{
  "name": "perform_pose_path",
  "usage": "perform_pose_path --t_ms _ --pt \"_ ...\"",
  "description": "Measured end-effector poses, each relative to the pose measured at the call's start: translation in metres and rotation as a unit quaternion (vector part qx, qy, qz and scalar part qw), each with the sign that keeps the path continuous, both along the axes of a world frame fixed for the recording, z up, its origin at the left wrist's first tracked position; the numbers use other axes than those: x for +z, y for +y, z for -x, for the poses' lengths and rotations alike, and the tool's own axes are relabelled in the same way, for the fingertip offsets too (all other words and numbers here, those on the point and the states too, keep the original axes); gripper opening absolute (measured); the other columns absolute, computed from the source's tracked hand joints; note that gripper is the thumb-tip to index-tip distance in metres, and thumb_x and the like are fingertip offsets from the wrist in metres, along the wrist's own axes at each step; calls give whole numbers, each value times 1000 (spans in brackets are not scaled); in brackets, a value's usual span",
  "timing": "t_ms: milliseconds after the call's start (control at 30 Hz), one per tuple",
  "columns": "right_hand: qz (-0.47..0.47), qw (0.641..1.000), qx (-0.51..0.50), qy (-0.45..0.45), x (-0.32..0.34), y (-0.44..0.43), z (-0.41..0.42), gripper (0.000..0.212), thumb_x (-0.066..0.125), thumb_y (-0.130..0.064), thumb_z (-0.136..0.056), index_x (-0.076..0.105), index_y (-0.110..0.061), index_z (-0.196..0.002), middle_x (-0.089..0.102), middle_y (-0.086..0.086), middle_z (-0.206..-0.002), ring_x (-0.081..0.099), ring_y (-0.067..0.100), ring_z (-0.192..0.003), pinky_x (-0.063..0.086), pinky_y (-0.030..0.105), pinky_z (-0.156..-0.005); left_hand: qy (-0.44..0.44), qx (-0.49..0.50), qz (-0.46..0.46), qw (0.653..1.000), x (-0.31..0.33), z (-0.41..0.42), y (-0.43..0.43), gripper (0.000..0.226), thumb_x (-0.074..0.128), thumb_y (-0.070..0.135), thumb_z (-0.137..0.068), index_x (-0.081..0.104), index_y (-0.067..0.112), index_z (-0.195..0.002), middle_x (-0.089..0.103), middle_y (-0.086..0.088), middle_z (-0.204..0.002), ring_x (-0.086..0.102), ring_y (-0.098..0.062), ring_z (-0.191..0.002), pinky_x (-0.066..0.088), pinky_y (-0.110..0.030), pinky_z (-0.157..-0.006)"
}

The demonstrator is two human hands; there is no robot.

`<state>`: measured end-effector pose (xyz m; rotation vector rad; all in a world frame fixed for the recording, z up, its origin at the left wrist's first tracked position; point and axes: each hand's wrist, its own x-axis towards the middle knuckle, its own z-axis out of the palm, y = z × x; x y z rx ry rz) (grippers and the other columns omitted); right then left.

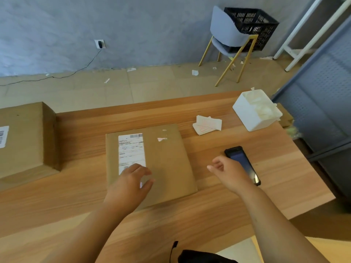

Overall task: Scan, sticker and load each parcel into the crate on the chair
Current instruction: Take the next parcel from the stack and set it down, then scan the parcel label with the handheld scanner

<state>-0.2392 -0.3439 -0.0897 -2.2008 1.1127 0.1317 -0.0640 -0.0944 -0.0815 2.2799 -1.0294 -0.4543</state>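
Wooden table (284, 164) up front, crate (254, 21) waiting on the chair (226, 29) by the far wall. Flat parcel (163, 168) lies mid-table with the left hand (131, 182) resting loose on it, gripping nothing. The right hand (228, 171) is at the scanner (245, 166) (grasped or just touched? can't tell). Scanning, stickering and loading all look to be ahead.

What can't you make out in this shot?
Head view:
print on the label of the flat parcel: small, blurred, lower end under the left hand
inside of the crate: hidden by its walls and the chair back
big box: cut by the left edge
whether the right hand grips the scanner: the hand blocks the contact
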Motion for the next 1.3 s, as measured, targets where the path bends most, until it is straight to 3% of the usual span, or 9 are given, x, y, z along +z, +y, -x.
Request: perform_pose_path --t_ms 100,200,333,467,533,800,1033,1133,1300 --pt "34 998 1 60 -12 -30 27 38 56 -48 -90 56 -23 -118 61 -11 -106 58 9 -94 49 29 -76 -21 -19 -11 1000 -7 23 -40 31 63 34 -85 63 21 -113 55 7 -114 49 -17 -108 44 -28 -86" --pt "84 990 -28 110 -26 -58 49 49 57 -47 -89 48 -18 -128 54 2 -124 52 21 -110 48 35 -84 -56 -12 -74 996 -22 43 -69 48 62 45 -82 55 27 -126 46 2 -132 39 -26 -122 40 -41 -99" --pt "134 976 -56 162 -45 -87 65 83 63 -62 -77 31 -16 -138 38 8 -135 37 28 -121 42 38 -92 -91 20 -126 988 -37 63 -91 59 69 50 -75 54 31 -129 42 1 -140 33 -34 -127 31 -53 -101" --pt "77 974 -43 207 -66 -105 66 122 60 -80 -61 7 -13 -148 20 10 -146 29 32 -127 38 41 -96 -113 61 -135 983 -43 76 -97 60 70 48 -75 55 26 -129 43 -4 -141 33 -35 -128 33 -57 -100" --pt "47 973 -39 220 -76 -108 64 130 60 -82 -60 -2 -10 -149 13 11 -150 26 32 -130 38 40 -97 -113 78 -137 981 -44 80 -100 60 68 49 -77 53 27 -131 41 -4 -143 31 -35 -129 32 -57 -101" --pt "47 978 -63 194 -84 -113 57 107 78 -62 -59 26 -8 -136 32 10 -131 38 28 -115 44 35 -83 -98 115 -144 978 -41 90 -116 60 62 52 -79 50 26 -132 36 -4 -145 27 -35 -131 26 -55 -105" --pt "-21 997 -69 27 -43 -97 39 82 82 -40 -58 35 -15 -120 41 2 -115 50 20 -96 43 28 -63 -79 111 -71 988 -25 83 -95 36 77 21 -74 68 13 -108 61 -7 -115 52 -39 -106 45 -49 -90" --pt "-55 996 -32 -56 -13 -81 23 68 81 -33 -57 35 -26 -106 51 -5 -102 54 8 -80 41 24 -53 -60 152 -52 985 -16 83 -73 27 75 19 -76 69 14 -103 63 -2 -107 55 -33 -99 47 -42 -82" --pt "-62 991 100 -62 34 -40 -11 71 81 -32 -57 30 -30 -106 48 -6 -102 53 9 -84 42 24 -56 -45 220 -61 972 -10 82 -20 27 75 17 -76 69 12 -102 63 -4 -105 57 -33 -96 49 -43 -77"
